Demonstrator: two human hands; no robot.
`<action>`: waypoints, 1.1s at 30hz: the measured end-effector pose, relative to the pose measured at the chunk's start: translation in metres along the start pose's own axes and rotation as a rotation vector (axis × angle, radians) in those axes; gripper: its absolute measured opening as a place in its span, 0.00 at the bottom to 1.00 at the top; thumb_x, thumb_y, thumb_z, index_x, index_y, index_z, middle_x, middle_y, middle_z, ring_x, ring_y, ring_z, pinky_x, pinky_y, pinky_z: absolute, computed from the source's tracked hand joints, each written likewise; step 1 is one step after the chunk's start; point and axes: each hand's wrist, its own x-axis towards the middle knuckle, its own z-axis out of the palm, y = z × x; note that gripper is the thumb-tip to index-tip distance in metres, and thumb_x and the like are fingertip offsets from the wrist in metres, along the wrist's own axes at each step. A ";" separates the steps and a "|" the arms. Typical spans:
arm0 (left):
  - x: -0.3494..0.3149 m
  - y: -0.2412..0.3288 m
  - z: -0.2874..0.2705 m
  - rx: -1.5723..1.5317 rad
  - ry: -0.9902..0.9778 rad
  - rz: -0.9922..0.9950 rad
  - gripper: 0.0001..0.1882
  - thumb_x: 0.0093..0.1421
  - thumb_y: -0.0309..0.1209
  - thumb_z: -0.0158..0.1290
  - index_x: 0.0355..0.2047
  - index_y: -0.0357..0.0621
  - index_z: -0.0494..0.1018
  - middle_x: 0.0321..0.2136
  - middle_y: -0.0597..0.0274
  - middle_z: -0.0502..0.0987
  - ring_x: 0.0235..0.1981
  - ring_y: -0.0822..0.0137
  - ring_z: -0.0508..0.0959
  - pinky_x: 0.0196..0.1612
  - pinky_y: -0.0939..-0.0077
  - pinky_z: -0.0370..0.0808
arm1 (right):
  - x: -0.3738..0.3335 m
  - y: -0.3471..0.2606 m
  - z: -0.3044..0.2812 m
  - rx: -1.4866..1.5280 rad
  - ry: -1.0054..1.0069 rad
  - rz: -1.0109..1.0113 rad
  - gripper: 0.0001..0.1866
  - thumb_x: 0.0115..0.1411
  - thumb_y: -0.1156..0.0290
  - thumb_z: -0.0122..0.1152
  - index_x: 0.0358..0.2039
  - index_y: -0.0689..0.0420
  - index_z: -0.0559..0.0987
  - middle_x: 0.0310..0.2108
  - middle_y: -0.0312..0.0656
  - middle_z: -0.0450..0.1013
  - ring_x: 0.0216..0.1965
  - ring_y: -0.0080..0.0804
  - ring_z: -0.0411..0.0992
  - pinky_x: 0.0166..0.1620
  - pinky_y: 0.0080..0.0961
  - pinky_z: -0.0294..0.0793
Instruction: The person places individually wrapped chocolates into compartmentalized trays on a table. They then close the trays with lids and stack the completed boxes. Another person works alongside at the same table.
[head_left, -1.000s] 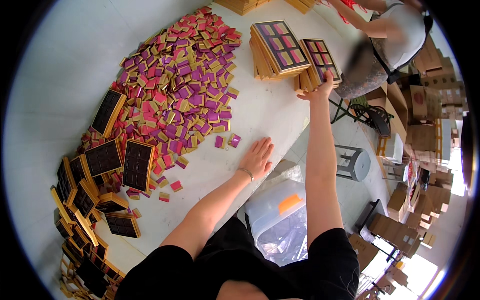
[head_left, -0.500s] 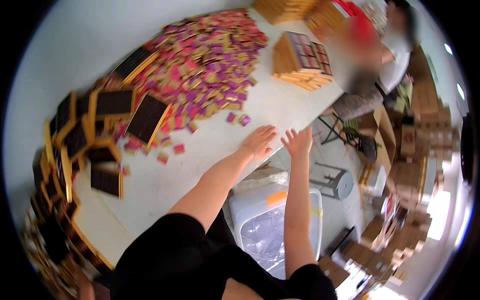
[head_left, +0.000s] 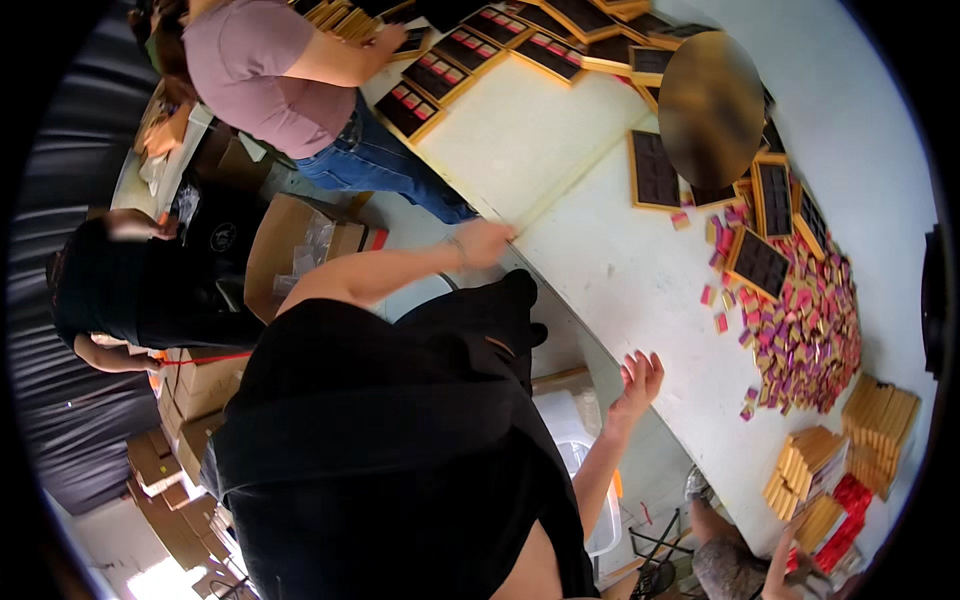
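My left hand (head_left: 485, 243), smeared by motion, is at the edge of the white table (head_left: 600, 260); its finger pose cannot be made out. My right hand (head_left: 638, 382) hovers by the same edge farther right, open, fingers loosely bent and apart, with nothing in it. On the table at the right spreads a heap of small pink, purple and gold wrapped squares (head_left: 800, 340). Nearest the heap's left side lie a tilted dark tray with a yellow-brown rim (head_left: 757, 265) and another such tray (head_left: 655, 170).
A person in a mauve shirt (head_left: 250, 70) handles trays at the far left; filled trays (head_left: 435, 75) line that end. Someone in black (head_left: 150, 290) stands by an open carton (head_left: 290, 240). Stacked wooden boxes (head_left: 800, 460) stand at the lower right. A clear plastic bin (head_left: 605, 510) sits below the table.
The view has swung left, bringing the table's other end and two people into sight. My hands have moved apart, the left one now farther along the table edge.
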 end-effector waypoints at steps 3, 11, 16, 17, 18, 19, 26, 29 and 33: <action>0.006 -0.110 -0.064 0.157 0.474 -0.336 0.29 0.55 0.39 0.55 0.57 0.47 0.66 0.49 0.45 0.73 0.51 0.48 0.72 0.51 0.59 0.71 | 0.018 -0.002 0.093 -0.181 -0.314 -0.056 0.23 0.61 0.70 0.59 0.55 0.61 0.67 0.44 0.43 0.74 0.41 0.29 0.74 0.42 0.23 0.73; 0.086 -0.195 -0.138 0.431 0.199 -0.475 0.56 0.48 0.66 0.54 0.70 0.61 0.39 0.70 0.54 0.31 0.70 0.46 0.33 0.59 0.21 0.40 | 0.100 0.006 0.393 -0.864 -0.795 -0.648 0.24 0.55 0.70 0.60 0.53 0.60 0.70 0.47 0.52 0.73 0.48 0.49 0.72 0.52 0.38 0.71; 0.120 -0.248 -0.164 0.316 0.236 -0.432 0.59 0.44 0.70 0.55 0.69 0.73 0.35 0.70 0.52 0.26 0.70 0.44 0.27 0.59 0.21 0.35 | 0.161 -0.001 0.521 -1.367 -0.596 -1.030 0.34 0.58 0.60 0.59 0.63 0.50 0.61 0.64 0.52 0.55 0.65 0.56 0.50 0.61 0.56 0.57; 0.128 -0.258 -0.178 0.293 0.212 -0.477 0.59 0.44 0.70 0.54 0.69 0.74 0.35 0.70 0.52 0.26 0.70 0.43 0.30 0.60 0.24 0.39 | 0.171 -0.007 0.542 -1.494 -0.547 -1.010 0.36 0.60 0.55 0.58 0.66 0.45 0.57 0.67 0.51 0.49 0.67 0.58 0.45 0.61 0.63 0.54; 0.133 -0.278 -0.184 0.183 0.297 -0.432 0.58 0.44 0.71 0.54 0.69 0.74 0.36 0.70 0.52 0.27 0.70 0.43 0.31 0.61 0.26 0.42 | 0.181 -0.009 0.562 -1.523 -0.545 -1.000 0.35 0.61 0.52 0.55 0.66 0.43 0.56 0.68 0.50 0.47 0.68 0.59 0.43 0.60 0.67 0.50; 0.142 -0.298 -0.187 0.070 0.381 -0.386 0.58 0.44 0.72 0.53 0.69 0.74 0.37 0.70 0.51 0.29 0.70 0.43 0.32 0.62 0.29 0.45 | 0.191 -0.011 0.580 -1.553 -0.544 -0.993 0.35 0.62 0.48 0.52 0.67 0.40 0.54 0.69 0.50 0.44 0.69 0.59 0.40 0.60 0.71 0.47; 0.125 -0.312 -0.173 0.222 0.456 -0.354 0.47 0.49 0.70 0.50 0.65 0.65 0.57 0.65 0.49 0.55 0.65 0.46 0.56 0.61 0.47 0.59 | 0.197 0.018 0.640 -1.664 -0.558 -0.950 0.34 0.62 0.38 0.41 0.66 0.37 0.57 0.70 0.48 0.40 0.69 0.60 0.37 0.60 0.77 0.37; 0.117 -0.280 -0.167 -0.229 0.684 -0.004 0.42 0.53 0.64 0.52 0.61 0.50 0.64 0.58 0.51 0.66 0.61 0.53 0.63 0.61 0.55 0.61 | 0.261 0.047 0.613 -1.829 -0.844 -1.235 0.24 0.59 0.53 0.58 0.55 0.42 0.74 0.57 0.41 0.69 0.58 0.44 0.65 0.55 0.48 0.66; 0.074 -0.225 -0.177 0.056 0.168 -0.477 0.42 0.52 0.65 0.52 0.59 0.51 0.66 0.58 0.53 0.66 0.62 0.52 0.60 0.64 0.51 0.54 | 0.207 0.027 0.576 -1.556 -1.023 -0.939 0.30 0.63 0.50 0.51 0.59 0.56 0.69 0.58 0.45 0.68 0.59 0.46 0.64 0.59 0.44 0.61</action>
